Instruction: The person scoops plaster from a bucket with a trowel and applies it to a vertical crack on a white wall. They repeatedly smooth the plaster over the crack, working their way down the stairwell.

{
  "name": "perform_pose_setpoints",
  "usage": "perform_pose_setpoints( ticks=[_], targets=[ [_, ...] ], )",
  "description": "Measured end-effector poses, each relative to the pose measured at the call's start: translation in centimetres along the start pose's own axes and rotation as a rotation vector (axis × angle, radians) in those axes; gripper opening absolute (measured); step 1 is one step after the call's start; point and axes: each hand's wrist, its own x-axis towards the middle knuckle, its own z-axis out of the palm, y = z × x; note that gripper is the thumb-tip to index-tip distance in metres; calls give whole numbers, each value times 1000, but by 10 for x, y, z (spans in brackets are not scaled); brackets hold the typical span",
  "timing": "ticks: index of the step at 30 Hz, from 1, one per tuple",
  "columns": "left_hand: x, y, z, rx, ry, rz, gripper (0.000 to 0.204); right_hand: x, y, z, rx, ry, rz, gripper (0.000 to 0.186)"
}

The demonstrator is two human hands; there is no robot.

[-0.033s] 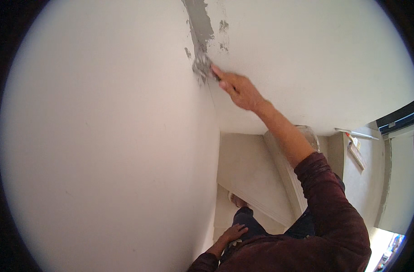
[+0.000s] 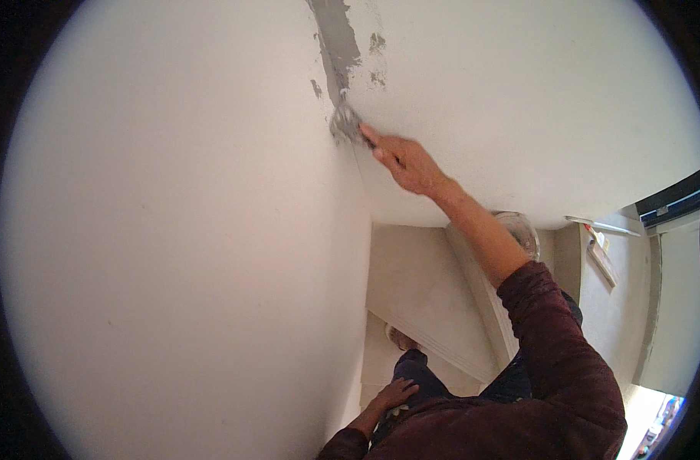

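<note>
My right hand (image 2: 408, 162) is closed round the handle of a putty knife (image 2: 345, 123). The knife's blade, smeared with grey paste, lies against the corner where two white walls meet. Above it, a rough-edged strip of grey filler (image 2: 338, 38) runs up that corner, with small grey smudges on both sides. Down at the lower middle, my left hand (image 2: 398, 392) rests flat on my thigh, fingers stretched out and holding nothing. The handle is mostly hidden inside my right fist.
Pale stair treads (image 2: 419, 264) with winding edges lie below, and one foot (image 2: 401, 337) stands on them. Partly behind my right forearm is a round bucket (image 2: 522, 231). A ledge at right bears a flat tool with a red handle (image 2: 601, 262) and a thin bar (image 2: 614, 227).
My right hand and the putty knife have shifted slightly down and to the right along the corner. My left hand stays on the thigh.
</note>
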Motion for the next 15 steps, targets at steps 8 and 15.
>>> perform_pose_setpoints(
  ticks=[8,15],
  targets=[
    [5,-27,11,-36,-68,-1,84,-105,22,47,114,-142,270,48],
    [42,-69,43,476,-288,279,75,-90,-20,36,261,-39,288,52]
  ],
)
